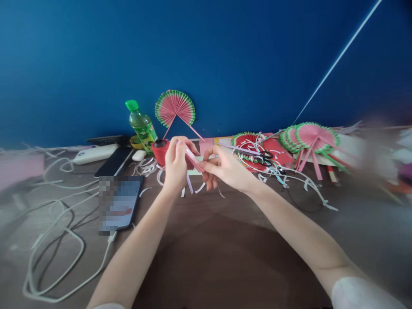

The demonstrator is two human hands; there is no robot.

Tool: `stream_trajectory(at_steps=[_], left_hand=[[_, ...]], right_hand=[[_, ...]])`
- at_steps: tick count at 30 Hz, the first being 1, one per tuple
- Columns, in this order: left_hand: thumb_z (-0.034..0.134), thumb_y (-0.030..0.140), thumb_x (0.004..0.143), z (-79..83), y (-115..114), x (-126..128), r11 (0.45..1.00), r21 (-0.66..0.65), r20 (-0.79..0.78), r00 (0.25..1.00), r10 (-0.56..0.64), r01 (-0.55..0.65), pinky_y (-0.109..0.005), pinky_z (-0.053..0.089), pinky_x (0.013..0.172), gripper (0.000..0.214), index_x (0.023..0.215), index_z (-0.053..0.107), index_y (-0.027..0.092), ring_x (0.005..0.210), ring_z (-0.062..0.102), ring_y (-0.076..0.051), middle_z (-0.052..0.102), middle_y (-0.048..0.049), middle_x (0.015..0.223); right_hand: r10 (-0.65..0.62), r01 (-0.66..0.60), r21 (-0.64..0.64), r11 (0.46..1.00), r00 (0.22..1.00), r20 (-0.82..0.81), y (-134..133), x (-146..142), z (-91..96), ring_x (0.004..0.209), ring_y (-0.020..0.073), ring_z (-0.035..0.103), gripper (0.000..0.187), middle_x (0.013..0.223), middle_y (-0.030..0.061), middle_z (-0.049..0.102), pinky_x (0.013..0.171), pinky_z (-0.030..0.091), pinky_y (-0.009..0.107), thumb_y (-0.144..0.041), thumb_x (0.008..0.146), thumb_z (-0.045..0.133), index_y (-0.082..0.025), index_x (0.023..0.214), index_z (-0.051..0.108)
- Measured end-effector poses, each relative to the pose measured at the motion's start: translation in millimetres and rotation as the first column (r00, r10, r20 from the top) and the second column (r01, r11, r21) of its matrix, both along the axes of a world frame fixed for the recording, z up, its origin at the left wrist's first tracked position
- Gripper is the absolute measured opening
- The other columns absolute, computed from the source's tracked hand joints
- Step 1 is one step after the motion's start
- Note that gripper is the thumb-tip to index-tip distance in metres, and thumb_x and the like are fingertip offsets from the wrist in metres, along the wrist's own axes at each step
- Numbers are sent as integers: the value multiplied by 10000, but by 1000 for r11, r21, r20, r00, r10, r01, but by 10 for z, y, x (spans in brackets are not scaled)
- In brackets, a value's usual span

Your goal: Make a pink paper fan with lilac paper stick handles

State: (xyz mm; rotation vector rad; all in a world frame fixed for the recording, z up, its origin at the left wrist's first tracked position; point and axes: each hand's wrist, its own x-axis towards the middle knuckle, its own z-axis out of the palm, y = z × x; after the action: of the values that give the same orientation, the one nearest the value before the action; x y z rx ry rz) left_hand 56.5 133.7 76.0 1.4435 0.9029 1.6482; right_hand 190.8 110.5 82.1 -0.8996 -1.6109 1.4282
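Note:
Both hands meet in front of me over the table. My left hand (175,162) is closed around one end of a narrow stack of folded pink paper (194,161). At the stack's other end, the fingertips of my right hand (224,166) pinch it. A lilac strip (189,184) hangs just below my left fingers; I cannot tell what it is fixed to. A thin thread (221,191) trails beneath my right hand. Close behind my left hand stands a red roll (160,151), partly hidden by it.
Against the blue wall (206,56) leans a pink-and-green paper fan (175,109). A green-capped bottle (141,126), a phone (122,204) and looping white cables (82,244) lie left. Rightward are scissors (264,158), white paper strips (305,180) and more fans (317,137).

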Motion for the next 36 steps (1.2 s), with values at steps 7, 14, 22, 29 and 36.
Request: stream_trajectory(at_steps=[7, 14, 22, 29, 36], left_hand=[[462, 343, 822, 98, -4, 25, 969, -169, 152, 977, -152, 177, -211, 439, 492, 155, 741, 426, 215, 589, 533, -104, 424, 33, 656], [504, 302, 802, 118, 12, -5, 902, -235, 259, 918, -300, 361, -211, 442, 529, 144, 745, 412, 206, 594, 496, -88, 426, 22, 700], [473, 217, 815, 90, 14, -33, 852, -232, 343, 859, -380, 470, -177, 378, 477, 136, 693, 417, 193, 524, 372, -69, 319, 33, 635], [441, 272, 851, 96, 32, -60, 787, -249, 443, 789, -426, 564, -166, 390, 458, 178, 696, 430, 185, 534, 410, -56, 414, 15, 729], [470, 282, 832, 45, 57, -75, 792, -219, 341, 805, -485, 570, -171, 345, 387, 168, 839, 583, 157, 461, 390, -37, 455, 20, 722]], right_hand=[[37, -37, -47, 998, 999, -2, 15, -2, 0, 396, 126, 589, 270, 521, -55, 583, 356, 466, 212, -365, 833, 577, -226, 834, 346], [96, -90, -102, 991, 994, 60, 21, 63, 6, 424, 150, 609, 296, 557, -31, 600, 373, 486, 244, -413, 820, 584, -226, 861, 358], [99, -90, -101, 991, 991, 90, 30, 48, -18, 431, 154, 612, 300, 549, -35, 600, 387, 480, 247, -414, 813, 593, -233, 836, 355], [101, -90, -84, 992, 985, 142, 29, 73, 2, 471, 157, 611, 324, 571, -23, 589, 443, 484, 283, -481, 800, 578, -220, 827, 387], [-31, -48, 209, 977, 932, 361, -13, 117, 79, 598, 109, 551, 205, 661, -8, 601, 568, 415, 264, -350, 791, 600, -181, 726, 506]])
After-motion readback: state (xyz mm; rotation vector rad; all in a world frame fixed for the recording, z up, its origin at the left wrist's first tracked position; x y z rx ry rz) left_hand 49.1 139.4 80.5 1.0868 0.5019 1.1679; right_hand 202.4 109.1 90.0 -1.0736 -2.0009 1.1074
